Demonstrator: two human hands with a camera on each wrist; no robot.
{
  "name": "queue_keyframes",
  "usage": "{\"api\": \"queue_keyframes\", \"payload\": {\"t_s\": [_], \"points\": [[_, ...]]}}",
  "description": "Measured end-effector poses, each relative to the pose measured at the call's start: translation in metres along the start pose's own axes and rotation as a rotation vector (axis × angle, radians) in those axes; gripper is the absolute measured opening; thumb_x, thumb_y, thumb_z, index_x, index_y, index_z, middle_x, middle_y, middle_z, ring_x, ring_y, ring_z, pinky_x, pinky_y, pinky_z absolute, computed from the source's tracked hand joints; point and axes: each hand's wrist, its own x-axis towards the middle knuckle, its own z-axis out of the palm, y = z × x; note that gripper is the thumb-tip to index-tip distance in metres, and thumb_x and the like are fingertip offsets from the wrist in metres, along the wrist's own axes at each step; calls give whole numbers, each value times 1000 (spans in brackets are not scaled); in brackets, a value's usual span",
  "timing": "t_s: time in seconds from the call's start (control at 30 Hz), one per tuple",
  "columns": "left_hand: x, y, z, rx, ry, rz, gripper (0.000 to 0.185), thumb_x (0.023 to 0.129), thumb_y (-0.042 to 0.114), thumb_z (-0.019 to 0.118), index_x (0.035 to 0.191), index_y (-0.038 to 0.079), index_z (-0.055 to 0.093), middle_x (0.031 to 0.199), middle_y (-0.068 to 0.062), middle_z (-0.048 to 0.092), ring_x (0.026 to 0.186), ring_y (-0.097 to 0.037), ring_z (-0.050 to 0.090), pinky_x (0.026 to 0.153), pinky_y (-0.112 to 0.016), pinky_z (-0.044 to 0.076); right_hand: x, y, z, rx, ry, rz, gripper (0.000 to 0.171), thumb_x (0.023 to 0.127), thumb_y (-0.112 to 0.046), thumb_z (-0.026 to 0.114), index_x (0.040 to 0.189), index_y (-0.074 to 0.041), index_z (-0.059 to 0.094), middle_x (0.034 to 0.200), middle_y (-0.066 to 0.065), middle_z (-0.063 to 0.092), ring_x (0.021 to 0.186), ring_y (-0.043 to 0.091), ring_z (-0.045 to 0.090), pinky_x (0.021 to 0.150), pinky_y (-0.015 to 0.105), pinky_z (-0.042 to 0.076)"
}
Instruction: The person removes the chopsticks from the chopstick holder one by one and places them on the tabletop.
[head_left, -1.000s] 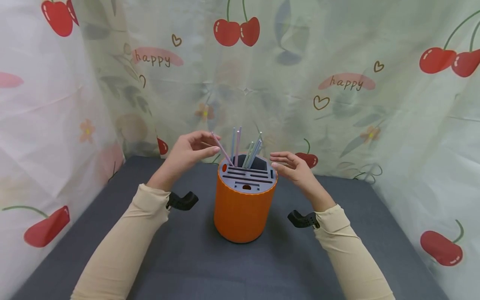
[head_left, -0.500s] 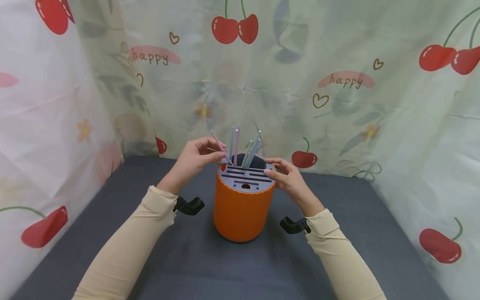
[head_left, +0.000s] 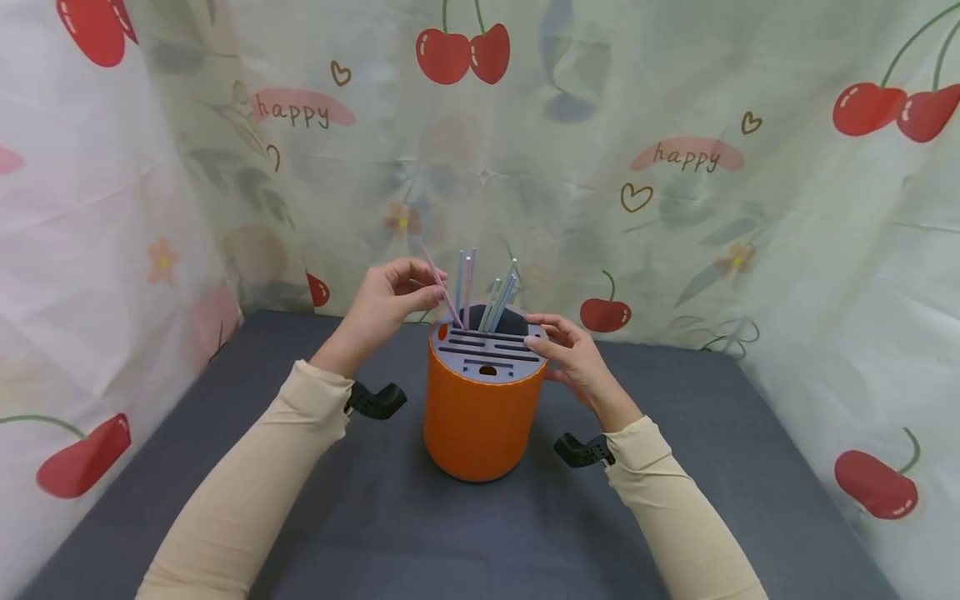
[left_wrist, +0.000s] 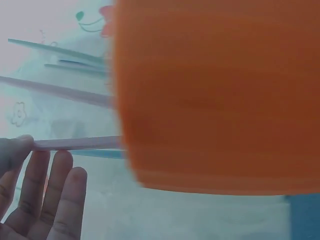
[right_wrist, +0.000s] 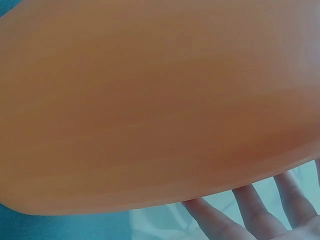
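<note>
An orange cylindrical knife holder (head_left: 480, 421) with a grey slotted top stands upright on the table. My left hand (head_left: 390, 304) pinches a pink chopstick (left_wrist: 82, 143) between thumb and fingers; it leans left, its lower end inside the rear opening. Several other pastel chopsticks (head_left: 468, 287) in pink, blue and green stand in that same opening. On the opposite side, my right hand (head_left: 577, 354) holds the holder by its upper right rim, thumb on the top and fingers along the side. The right wrist view shows those fingers (right_wrist: 252, 207) partly hidden behind the orange wall.
The dark grey table (head_left: 420, 533) extends around the holder. White curtains (head_left: 360, 192) printed with cherries and "happy" hang behind and at both sides. Black wrist cameras (head_left: 377, 401) are strapped on over the beige sleeves.
My right hand has come in from beside the holder to grip its rim. The left hand went right, then up a little, raising the pink chopstick slightly.
</note>
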Motion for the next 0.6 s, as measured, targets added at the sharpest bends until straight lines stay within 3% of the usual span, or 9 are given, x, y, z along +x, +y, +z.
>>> {"api": "queue_keyframes", "payload": {"t_s": [0.1, 0.2, 0.33, 0.4, 0.5, 0.6], "points": [[4, 14, -4, -12, 19, 54, 11, 90, 6, 68, 100, 4, 64, 105, 2, 67, 91, -13, 66, 84, -25, 57, 0, 1, 1, 6, 6, -4, 41, 93, -22, 65, 133, -16, 54, 139, 11, 47, 113, 23, 55, 91, 51, 54], [9, 36, -11, -63, 64, 157, 10, 89, 2, 68, 98, 5, 66, 101, 1, 68, 86, -12, 66, 82, -25, 58, 2, 0, 2, 6, 8, -7, 41, 93, -22, 65, 132, -16, 54, 139, 12, 47, 113, 24, 54, 91, 52, 54], [12, 70, -25, -166, 162, 324, 13, 87, -2, 68, 99, 5, 67, 92, -4, 67, 78, -15, 67, 79, -27, 59, 2, 0, 1, -4, 10, -7, 40, 93, -22, 65, 132, -17, 54, 138, 12, 47, 112, 24, 54, 91, 52, 54], [10, 85, -33, -234, 220, 373, 16, 86, -2, 69, 100, 4, 67, 89, -6, 66, 76, -17, 66, 79, -29, 59, 1, 1, 1, -10, 13, -4, 39, 93, -23, 65, 131, -18, 55, 139, 11, 46, 113, 24, 54, 91, 52, 53], [6, 99, -45, -327, 303, 394, 22, 84, -2, 71, 104, 2, 65, 88, -10, 64, 75, -20, 66, 78, -32, 60, 1, 2, 0, -18, 16, -3, 39, 93, -24, 65, 131, -19, 55, 141, 11, 46, 114, 24, 53, 92, 52, 53], [0, 100, -57, -379, 357, 353, 29, 82, -1, 73, 109, 3, 63, 86, -11, 62, 74, -21, 67, 75, -33, 60, 1, 2, 1, -21, 19, -2, 40, 93, -24, 65, 131, -18, 54, 143, 10, 45, 116, 25, 53, 92, 53, 53]]}}
